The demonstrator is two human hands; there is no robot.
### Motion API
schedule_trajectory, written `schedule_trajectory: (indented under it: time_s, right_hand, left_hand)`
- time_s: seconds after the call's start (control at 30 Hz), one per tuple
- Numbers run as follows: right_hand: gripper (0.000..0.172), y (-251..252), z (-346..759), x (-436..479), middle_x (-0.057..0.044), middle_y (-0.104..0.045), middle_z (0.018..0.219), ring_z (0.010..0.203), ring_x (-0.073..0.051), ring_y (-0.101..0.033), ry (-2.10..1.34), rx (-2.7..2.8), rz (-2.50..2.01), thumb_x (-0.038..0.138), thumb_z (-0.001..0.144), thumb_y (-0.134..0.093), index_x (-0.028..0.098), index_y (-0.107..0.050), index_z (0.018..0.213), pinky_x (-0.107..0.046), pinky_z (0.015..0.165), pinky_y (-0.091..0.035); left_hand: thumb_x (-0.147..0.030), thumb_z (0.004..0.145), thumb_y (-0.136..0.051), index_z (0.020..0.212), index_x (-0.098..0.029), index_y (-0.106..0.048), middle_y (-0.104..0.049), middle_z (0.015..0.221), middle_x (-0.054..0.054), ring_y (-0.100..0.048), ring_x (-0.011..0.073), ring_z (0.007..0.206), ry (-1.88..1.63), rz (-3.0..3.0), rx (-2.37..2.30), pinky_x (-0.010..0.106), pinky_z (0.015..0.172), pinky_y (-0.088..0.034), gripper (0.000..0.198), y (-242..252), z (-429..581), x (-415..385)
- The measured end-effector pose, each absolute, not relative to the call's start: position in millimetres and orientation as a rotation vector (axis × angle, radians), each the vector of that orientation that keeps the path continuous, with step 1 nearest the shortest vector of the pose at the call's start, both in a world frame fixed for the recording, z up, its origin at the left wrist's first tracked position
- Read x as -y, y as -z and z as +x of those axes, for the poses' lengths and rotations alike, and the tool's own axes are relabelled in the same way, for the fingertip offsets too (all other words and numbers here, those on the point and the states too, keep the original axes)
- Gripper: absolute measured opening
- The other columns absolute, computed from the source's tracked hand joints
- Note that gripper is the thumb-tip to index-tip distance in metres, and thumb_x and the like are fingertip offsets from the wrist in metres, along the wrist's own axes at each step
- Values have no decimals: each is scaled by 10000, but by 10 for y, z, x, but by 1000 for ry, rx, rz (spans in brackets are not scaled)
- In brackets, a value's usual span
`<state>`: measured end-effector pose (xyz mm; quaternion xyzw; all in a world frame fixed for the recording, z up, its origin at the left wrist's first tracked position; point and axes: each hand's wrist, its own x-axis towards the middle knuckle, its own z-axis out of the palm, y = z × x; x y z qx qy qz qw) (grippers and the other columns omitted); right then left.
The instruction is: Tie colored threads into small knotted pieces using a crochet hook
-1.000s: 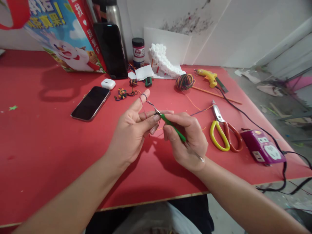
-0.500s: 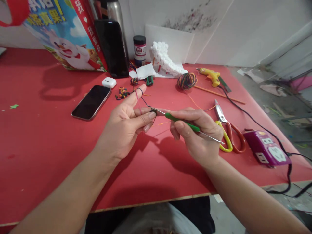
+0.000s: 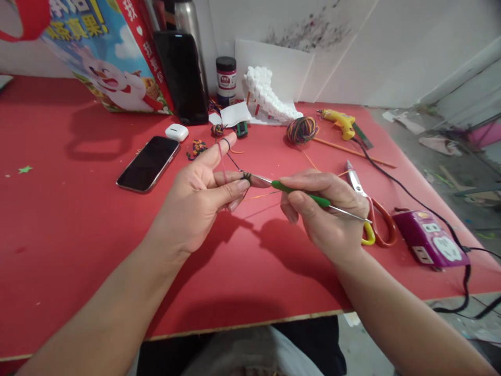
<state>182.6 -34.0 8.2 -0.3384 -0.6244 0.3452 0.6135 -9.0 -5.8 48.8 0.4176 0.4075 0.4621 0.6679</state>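
Note:
My right hand (image 3: 321, 214) grips a green-handled crochet hook (image 3: 301, 194) held almost level, its metal tip pointing left into a small dark knot of yarn (image 3: 246, 176). My left hand (image 3: 203, 201) pinches that knot between thumb and middle finger, with the forefinger raised and thin thread looped around its tip. The thread runs off to a multicoloured yarn ball (image 3: 300, 129) at the back of the red table (image 3: 78, 219).
A phone (image 3: 148, 163) and white earbud case (image 3: 176, 132) lie at left, small crocheted bits (image 3: 196, 148) beside them. Yellow-and-red scissors (image 3: 368, 214), a purple power strip (image 3: 432, 244), a yellow glue gun (image 3: 336, 121), a printed bag (image 3: 105, 57), a jar (image 3: 226, 81) and white foam (image 3: 266, 99).
My right hand has turned the hook from steeply slanted to nearly level and drawn it to the right. My left hand's fingers stay on the yarn knot.

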Motion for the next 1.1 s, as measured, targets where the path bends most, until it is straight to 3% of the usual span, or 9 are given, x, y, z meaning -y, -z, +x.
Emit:
schedule_trajectory:
  time_s: [0.3,0.5,0.7,1.1]
  right_hand:
    - [113,-168,1928,331,-8,-692,723,548,-139,-599,-784,1490,-865,251,929,-772,255,-823,1030,-327,548,-528]
    - [111,-235,2045,274,-6,-672,660,546,-150,-602,-820,1567,-817,224,894,-805,255,-841,994,-339,545,-527]
    - [108,-298,2163,251,-15,-688,677,531,-135,-596,-908,1608,-813,214,876,-823,240,-853,976,-312,503,-515]
    - [122,-302,2252,232,-32,-702,686,503,-123,-577,-1060,1560,-757,234,848,-851,210,-850,968,-268,420,-474]
  left_hand:
    - [-131,785,-827,1642,-151,-388,-793,779,48,-493,109,514,-1002,1008,-927,291,568,-412,963,-467,-157,35]
    - [-134,784,-831,1560,-189,-523,-820,866,82,-525,102,511,-928,1070,-906,267,524,-407,837,-507,-200,27]
    - [-173,814,-828,1608,-143,-445,-798,766,74,-506,87,512,-807,1105,-907,244,532,-383,882,-503,-250,24]
    - [-188,788,-829,1521,-148,-572,-766,717,85,-622,154,562,-651,1107,-876,254,524,-379,778,-544,-298,-25]
